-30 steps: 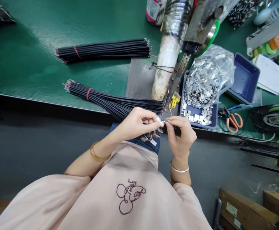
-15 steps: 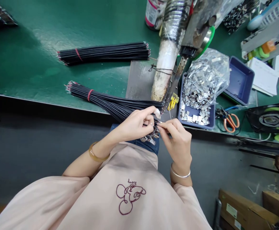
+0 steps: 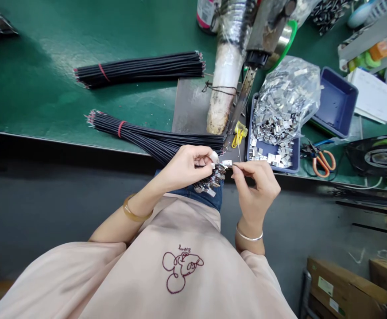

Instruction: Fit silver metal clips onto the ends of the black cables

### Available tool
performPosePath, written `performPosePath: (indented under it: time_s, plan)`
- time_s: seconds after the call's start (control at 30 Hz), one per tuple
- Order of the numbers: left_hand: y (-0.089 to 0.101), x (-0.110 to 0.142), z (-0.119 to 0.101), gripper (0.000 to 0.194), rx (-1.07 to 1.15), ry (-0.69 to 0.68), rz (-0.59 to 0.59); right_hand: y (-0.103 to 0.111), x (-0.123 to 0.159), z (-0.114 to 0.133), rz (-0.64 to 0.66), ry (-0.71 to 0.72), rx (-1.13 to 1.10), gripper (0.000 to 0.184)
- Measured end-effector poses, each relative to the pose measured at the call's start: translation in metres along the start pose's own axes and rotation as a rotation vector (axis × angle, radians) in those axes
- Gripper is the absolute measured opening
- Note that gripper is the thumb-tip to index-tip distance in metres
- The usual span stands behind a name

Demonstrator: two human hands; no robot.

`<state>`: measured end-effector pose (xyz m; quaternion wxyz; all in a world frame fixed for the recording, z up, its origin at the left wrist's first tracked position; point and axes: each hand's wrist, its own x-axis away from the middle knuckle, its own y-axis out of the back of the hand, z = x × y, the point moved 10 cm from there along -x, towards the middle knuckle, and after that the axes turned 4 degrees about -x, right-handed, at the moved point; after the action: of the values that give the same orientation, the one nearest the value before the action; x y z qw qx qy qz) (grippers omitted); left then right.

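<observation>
Head view, logged from my remote post, left to right. The upper cable bundle (image 3: 140, 69) lies on the green bench (image 3: 47, 104), a red band (image 3: 103, 72) around it, presumably to stop the strands spreading. The lower cable bundle (image 3: 153, 141) partly slants over the bench edge behind the left hand (image 3: 188, 167), apparently for reach. Many metal plugs (image 3: 209, 190) hang below that hand. I find its finger and thumb nearly together; what they grip I cannot tell. One small plug (image 3: 227, 163) sits between both hands. The right hand (image 3: 256, 184) has fingertips beside it; I cannot confirm closure. Further right, a blue tray (image 3: 295, 166) holds a clear bag (image 3: 289, 84) of loose plugs, likely for easy picking.
</observation>
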<state>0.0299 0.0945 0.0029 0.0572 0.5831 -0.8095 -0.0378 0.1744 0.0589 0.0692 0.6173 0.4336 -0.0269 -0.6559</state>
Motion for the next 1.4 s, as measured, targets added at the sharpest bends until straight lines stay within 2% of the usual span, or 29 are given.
performPosePath:
  time_s: [0.1, 0.23, 0.33, 0.43, 0.5, 0.67, 0.77, 0.9, 0.93, 1.0, 1.07, 1.13, 1.2, 1.3, 1.4]
  plan:
    - [-0.001, 0.0, 0.002, 0.02, 0.004, 0.004, 0.033, -0.004, 0.002, -0.002, 0.054, -0.017, -0.015, 0.016]
    - [-0.003, 0.001, 0.002, 0.031, -0.059, -0.015, 0.087, -0.025, 0.005, 0.001, 0.246, 0.022, 0.028, 0.019]
    - [-0.005, 0.001, 0.001, 0.03, -0.093, -0.02, 0.108, -0.036, 0.006, 0.002, 0.32, 0.035, 0.023, 0.013]
    - [-0.005, 0.001, 0.0, 0.014, -0.095, -0.007, 0.096, -0.039, 0.005, 0.004, 0.318, 0.034, 0.013, 0.01]
    - [-0.005, 0.001, -0.001, 0.004, -0.095, -0.007, 0.073, -0.038, 0.005, 0.005, 0.276, 0.047, 0.018, 0.01]
    - [-0.004, 0.001, -0.001, 0.01, -0.088, -0.029, 0.034, -0.031, 0.004, 0.007, 0.148, 0.082, 0.04, 0.009]
    - [-0.006, 0.0, -0.001, 0.01, -0.037, -0.013, 0.054, -0.029, 0.004, 0.006, 0.107, 0.092, 0.032, 0.009]
    - [-0.008, 0.0, -0.002, 0.01, 0.055, 0.013, 0.079, -0.021, 0.007, -0.006, 0.055, 0.008, -0.041, 0.007]
    - [-0.008, 0.0, -0.002, 0.01, 0.064, 0.02, 0.071, -0.015, 0.008, -0.012, 0.001, -0.037, -0.057, 0.006]
    - [-0.007, -0.001, -0.002, 0.012, 0.079, 0.028, 0.04, 0.007, 0.013, -0.02, -0.201, -0.101, -0.081, 0.004]
    - [-0.005, -0.001, -0.001, 0.016, 0.082, 0.028, -0.004, 0.031, 0.022, -0.02, -0.439, -0.073, -0.146, 0.008]
    - [-0.003, -0.002, 0.0, 0.018, 0.074, 0.024, -0.049, 0.042, 0.027, -0.018, -0.555, -0.026, -0.229, 0.015]
    - [-0.001, -0.002, 0.002, 0.017, 0.065, 0.024, -0.099, 0.037, 0.024, -0.019, -0.512, -0.034, -0.25, 0.019]
    - [0.001, -0.003, 0.004, 0.014, 0.079, 0.034, -0.159, 0.013, 0.016, -0.019, -0.296, -0.056, -0.136, 0.014]
    - [0.002, -0.004, 0.004, 0.013, 0.068, 0.039, -0.216, -0.011, 0.009, -0.014, -0.111, -0.005, -0.049, 0.007]
